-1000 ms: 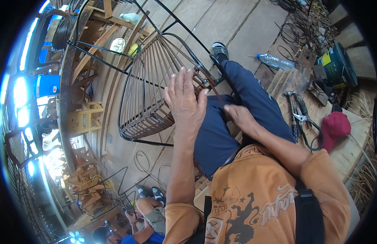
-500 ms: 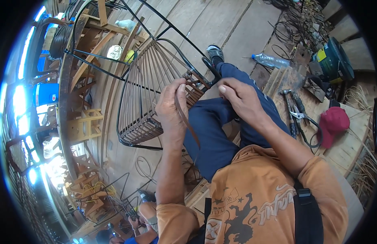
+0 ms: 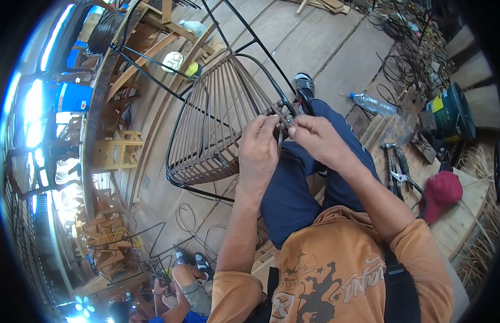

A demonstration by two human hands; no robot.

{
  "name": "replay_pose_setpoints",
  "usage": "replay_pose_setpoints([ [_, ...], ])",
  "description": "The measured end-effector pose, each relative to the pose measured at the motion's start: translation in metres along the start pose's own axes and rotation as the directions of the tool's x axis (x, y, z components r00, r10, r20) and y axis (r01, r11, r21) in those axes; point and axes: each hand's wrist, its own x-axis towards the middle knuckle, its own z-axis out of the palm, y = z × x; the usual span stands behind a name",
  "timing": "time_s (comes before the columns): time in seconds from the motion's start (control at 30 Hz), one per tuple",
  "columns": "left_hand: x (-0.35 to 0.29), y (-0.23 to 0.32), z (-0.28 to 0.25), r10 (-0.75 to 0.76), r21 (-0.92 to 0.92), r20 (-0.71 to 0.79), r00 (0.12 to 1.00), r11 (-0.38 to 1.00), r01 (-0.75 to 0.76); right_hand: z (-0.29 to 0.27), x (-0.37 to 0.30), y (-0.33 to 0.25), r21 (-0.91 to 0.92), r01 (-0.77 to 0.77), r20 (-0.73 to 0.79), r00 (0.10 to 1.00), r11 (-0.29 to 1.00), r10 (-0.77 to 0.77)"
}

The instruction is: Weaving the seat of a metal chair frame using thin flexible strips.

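Observation:
A chair with a black metal frame [image 3: 265, 51], strung with many thin brown strips [image 3: 215, 91], leans in front of my knees. At the frame's near corner my left hand [image 3: 258, 156] is closed, thumb and fingers pinching a narrow brown weaving strip [image 3: 280, 141]. Close beside it, my right hand [image 3: 317, 141] pinches at the same corner, its fingertips on the strip by the black frame. Both hands partly cover the strip and the woven corner, so the exact wrap there is hidden.
On a wooden board to my right lie a hammer [image 3: 389, 156], pliers [image 3: 401, 176] and a red cap [image 3: 443, 195]. Beyond them stand a plastic bottle [image 3: 373, 103] and a dark green bucket [image 3: 452, 113]. Another person [image 3: 188, 282] sits at lower left.
My right hand has come over to the left hand and now pinches at the frame corner. The strip that hung loose from my left hand is drawn up between both hands. The view has shifted.

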Motion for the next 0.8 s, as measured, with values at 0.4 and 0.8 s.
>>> replay_pose_setpoints([
  [0.4,0.022,-0.003,0.008,-0.093,0.064,0.084,0.992,0.994,0.088,0.001,-0.040,-0.030,0.370,0.031,-0.161,0.987,0.929,0.031],
  [0.8,0.005,0.004,0.035,-0.115,0.555,0.067,0.991,0.830,0.059,0.020,-0.068,-0.042,0.445,-0.040,-0.252,0.953,0.895,0.168],
])
